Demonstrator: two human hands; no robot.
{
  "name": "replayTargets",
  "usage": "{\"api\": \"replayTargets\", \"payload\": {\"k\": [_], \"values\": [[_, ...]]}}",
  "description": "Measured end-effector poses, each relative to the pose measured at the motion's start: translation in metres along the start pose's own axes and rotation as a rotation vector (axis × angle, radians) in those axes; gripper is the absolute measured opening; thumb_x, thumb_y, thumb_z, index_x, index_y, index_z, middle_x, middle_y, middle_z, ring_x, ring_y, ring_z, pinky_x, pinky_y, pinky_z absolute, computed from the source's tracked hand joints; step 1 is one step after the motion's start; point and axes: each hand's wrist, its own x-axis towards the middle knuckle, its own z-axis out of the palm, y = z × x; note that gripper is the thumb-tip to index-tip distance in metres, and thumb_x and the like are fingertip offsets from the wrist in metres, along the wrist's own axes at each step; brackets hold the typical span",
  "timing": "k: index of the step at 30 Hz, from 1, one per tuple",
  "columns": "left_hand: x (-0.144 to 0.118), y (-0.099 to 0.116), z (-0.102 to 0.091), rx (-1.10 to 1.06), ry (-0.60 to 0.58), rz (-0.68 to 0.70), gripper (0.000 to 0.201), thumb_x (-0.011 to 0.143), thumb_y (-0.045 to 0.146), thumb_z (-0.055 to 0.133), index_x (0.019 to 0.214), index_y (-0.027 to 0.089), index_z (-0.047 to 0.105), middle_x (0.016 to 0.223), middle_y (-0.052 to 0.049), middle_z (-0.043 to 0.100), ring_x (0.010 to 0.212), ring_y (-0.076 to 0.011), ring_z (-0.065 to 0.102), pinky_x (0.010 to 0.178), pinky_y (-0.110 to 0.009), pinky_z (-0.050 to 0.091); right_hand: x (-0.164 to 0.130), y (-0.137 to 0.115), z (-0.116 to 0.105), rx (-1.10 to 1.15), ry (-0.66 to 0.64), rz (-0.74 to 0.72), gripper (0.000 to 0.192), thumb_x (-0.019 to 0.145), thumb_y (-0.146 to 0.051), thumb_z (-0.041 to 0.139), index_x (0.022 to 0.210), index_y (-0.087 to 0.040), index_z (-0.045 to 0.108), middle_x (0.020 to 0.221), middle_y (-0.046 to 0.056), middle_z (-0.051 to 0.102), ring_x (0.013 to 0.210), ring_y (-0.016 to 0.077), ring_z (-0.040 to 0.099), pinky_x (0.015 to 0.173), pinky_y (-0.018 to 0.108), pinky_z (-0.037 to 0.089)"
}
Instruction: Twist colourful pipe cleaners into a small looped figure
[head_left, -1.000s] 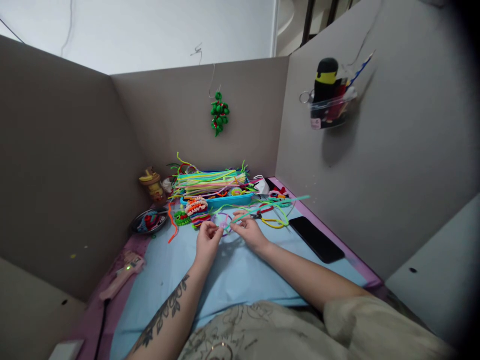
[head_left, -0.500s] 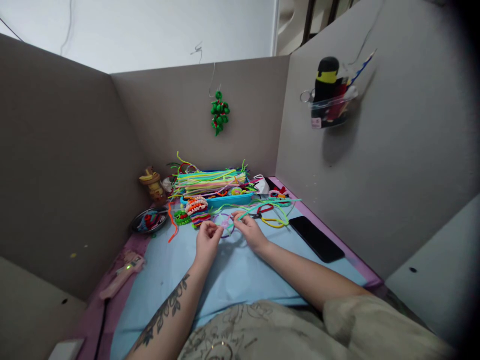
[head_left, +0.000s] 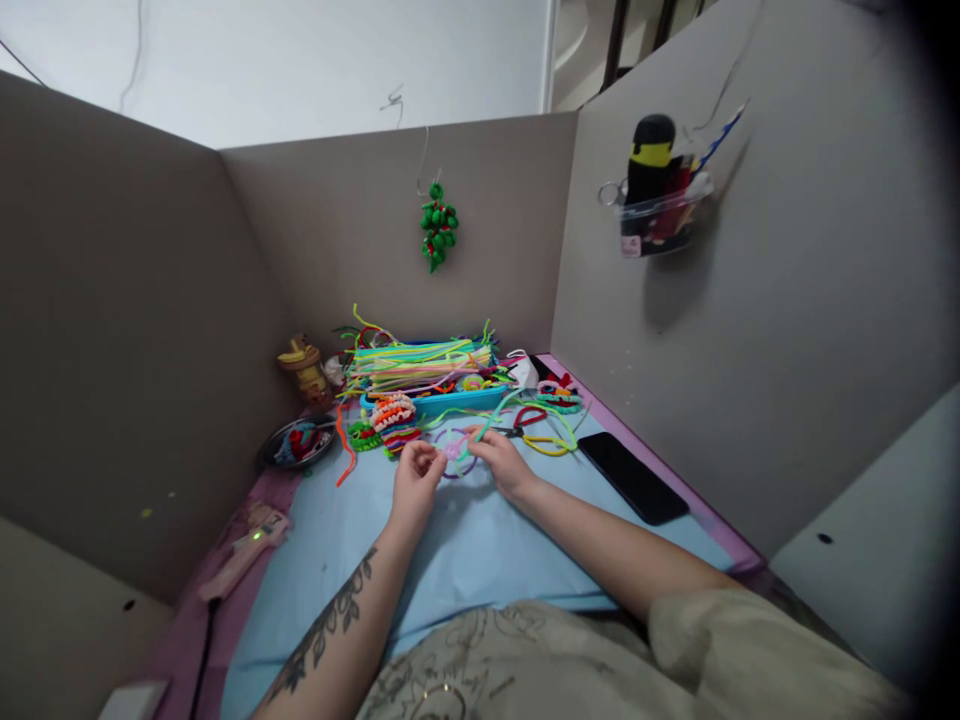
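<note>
Between my hands is a purple pipe-cleaner ring (head_left: 474, 466) with a pink piece in its middle. My left hand (head_left: 416, 482) pinches the ring's left side with thumb and fingertips. On the other side, my right hand (head_left: 508, 468) is closed on a mint-green pipe cleaner (head_left: 491, 414), whose free length rises toward the back right. Part of that pipe cleaner crosses the ring near my right fingertips. Just behind my right hand lie scissors (head_left: 547, 446) with red and yellow handles. Fingers hide some of the ring's edge.
A blue tray (head_left: 435, 404) piled with pipe cleaners (head_left: 420, 365) stands at the back, with striped pipe-cleaner pieces (head_left: 396, 420) in front. At right is a black phone (head_left: 632, 478); at left, a bowl (head_left: 300, 442) and a pink device (head_left: 247, 548). Grey panels (head_left: 390, 230) surround the table.
The mint-green pipe cleaner's free end has swung from pointing right to pointing more up and back. The purple ring now faces me more openly; my hands have barely shifted.
</note>
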Motion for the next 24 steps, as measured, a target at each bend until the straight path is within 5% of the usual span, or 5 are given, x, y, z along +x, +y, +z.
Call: {"api": "replayTargets", "payload": {"k": [9,24], "values": [[-0.003,-0.001,0.003,0.035,-0.095,0.025,0.032,0.069,0.031,0.065,0.087,0.019,0.041,0.063,0.006,0.050,0.055,-0.0078,0.050,0.053,-0.019,0.035,0.001,0.007,-0.002,-0.049,-0.035,-0.090,0.014,0.067,-0.032,0.063,0.074,-0.020,0.064,0.100,0.003,0.056,0.099,0.0194,0.051,0.091,0.033,0.034],[-0.006,0.004,0.005,0.146,-0.073,0.055,0.030,0.069,0.032,0.064,0.085,0.019,0.042,0.063,0.006,0.047,0.050,-0.0067,0.044,0.048,-0.019,0.031,0.000,0.008,-0.002,-0.159,-0.069,-0.185,0.020,0.071,-0.039,0.061,0.074,-0.019,0.063,0.088,0.003,0.059,0.092,0.0182,0.053,0.088,0.034,0.037]]}}
